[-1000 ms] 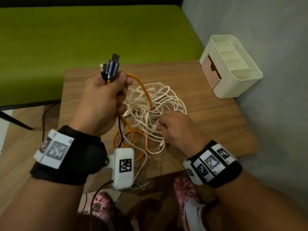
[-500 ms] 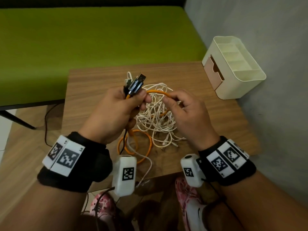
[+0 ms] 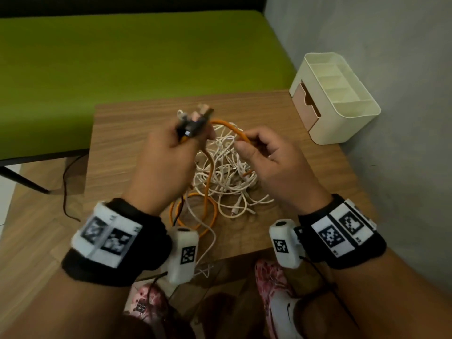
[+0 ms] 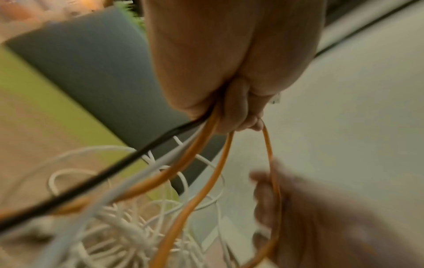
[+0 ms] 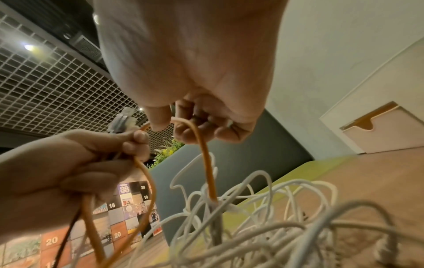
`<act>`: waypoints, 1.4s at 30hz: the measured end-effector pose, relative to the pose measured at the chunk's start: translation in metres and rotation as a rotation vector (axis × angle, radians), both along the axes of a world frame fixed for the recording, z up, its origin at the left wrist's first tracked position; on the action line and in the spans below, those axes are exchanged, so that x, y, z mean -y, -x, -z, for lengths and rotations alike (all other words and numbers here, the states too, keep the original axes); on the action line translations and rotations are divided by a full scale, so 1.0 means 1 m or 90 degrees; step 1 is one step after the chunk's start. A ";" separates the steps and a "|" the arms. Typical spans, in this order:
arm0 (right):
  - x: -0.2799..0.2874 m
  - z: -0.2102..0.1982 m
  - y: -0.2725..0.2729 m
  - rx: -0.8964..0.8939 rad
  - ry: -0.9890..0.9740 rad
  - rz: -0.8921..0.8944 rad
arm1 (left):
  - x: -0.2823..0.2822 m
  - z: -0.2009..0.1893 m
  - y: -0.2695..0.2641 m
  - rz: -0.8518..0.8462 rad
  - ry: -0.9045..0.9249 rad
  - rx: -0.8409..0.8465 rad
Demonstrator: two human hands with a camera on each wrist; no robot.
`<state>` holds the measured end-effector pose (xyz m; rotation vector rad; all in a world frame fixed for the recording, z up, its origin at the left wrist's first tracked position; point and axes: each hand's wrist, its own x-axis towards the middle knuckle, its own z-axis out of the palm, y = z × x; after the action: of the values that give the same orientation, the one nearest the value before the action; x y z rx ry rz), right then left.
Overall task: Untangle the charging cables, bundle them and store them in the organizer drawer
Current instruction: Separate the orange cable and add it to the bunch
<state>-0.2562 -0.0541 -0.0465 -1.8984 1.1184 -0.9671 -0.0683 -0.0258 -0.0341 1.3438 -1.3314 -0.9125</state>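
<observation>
Left hand [image 3: 163, 165]: it is gripping a bunch of cable ends in a curled fist above the table. The plugs [image 3: 195, 119] are sticking up out of the fist (they look blurry).
Right hand [image 3: 269, 162]: its thumb and fingers are pinching the thick orange cable [image 3: 230, 126] just beside the left hand.
Orange cable: it is arching from the left fist to the right fingers, then dropping into the pile. More of it is lying in a round loop [image 3: 195, 216] near the table's front edge.
Thin black cable [image 4: 91, 181]: it is hanging down from the left fist.
Tangled pile of thin white cables [image 3: 227, 177]: it is sitting on the table under and between the two hands.
Brown wooden table [image 3: 122, 133]: it is holding the cables and the box.
Cream plastic organizer box [image 3: 342, 118]: it is sitting on the far right corner of the table, well apart from the cables. Its pale pink drawer [image 3: 305, 104] is facing the pile.
Green surface [image 3: 122, 57]: it is lying behind the table.
</observation>
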 end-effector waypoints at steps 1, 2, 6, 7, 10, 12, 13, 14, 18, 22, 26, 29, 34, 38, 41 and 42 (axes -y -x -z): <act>0.001 -0.001 0.002 -0.008 -0.009 -0.002 | 0.001 -0.003 -0.004 -0.005 -0.030 -0.110; 0.001 -0.001 0.005 -0.010 0.002 0.006 | 0.002 -0.004 -0.008 -0.002 -0.056 -0.171; 0.004 -0.007 0.010 0.011 0.122 0.071 | 0.002 0.002 -0.012 0.029 -0.105 -0.089; 0.004 -0.009 0.012 0.013 0.137 0.080 | 0.001 0.002 -0.011 0.032 -0.117 -0.064; 0.003 -0.014 0.019 0.002 0.135 0.085 | -0.001 0.000 -0.011 0.054 -0.138 -0.034; -0.002 -0.020 0.022 -0.006 0.116 0.081 | -0.004 -0.001 -0.012 0.054 -0.142 -0.017; -0.005 -0.023 0.025 -0.012 0.096 0.077 | -0.005 0.000 -0.011 0.041 -0.141 -0.018; -0.008 -0.025 0.027 -0.022 0.066 0.068 | -0.005 0.000 -0.012 0.023 -0.139 -0.026; -0.013 -0.032 0.041 -0.156 -0.128 -0.130 | -0.006 -0.003 -0.014 -0.047 -0.113 -0.066; -0.018 -0.037 0.044 -0.321 -0.370 -0.464 | -0.011 -0.009 -0.016 -0.037 -0.121 -0.151; -0.015 -0.041 0.047 -0.395 -0.389 -0.466 | -0.018 -0.019 -0.016 0.016 -0.176 -0.248; -0.013 -0.044 0.051 -0.323 -0.310 -0.323 | -0.025 -0.025 -0.020 0.098 -0.220 -0.313; -0.027 -0.035 0.023 -0.183 -0.238 -0.280 | -0.041 -0.033 -0.017 0.228 -0.287 -0.528; -0.060 -0.013 -0.024 -0.200 -0.301 -0.352 | -0.048 -0.032 -0.013 0.234 -0.286 -0.621; -0.078 -0.001 -0.043 -0.115 -0.418 -0.351 | -0.048 -0.026 -0.016 0.172 -0.310 -0.577; -0.081 0.000 -0.045 -0.098 -0.439 -0.363 | -0.049 -0.024 -0.018 0.156 -0.314 -0.552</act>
<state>-0.2116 0.0267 -0.0465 -1.5726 0.7727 -0.0888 -0.0506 0.0234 -0.0103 0.9247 -0.6060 -1.8162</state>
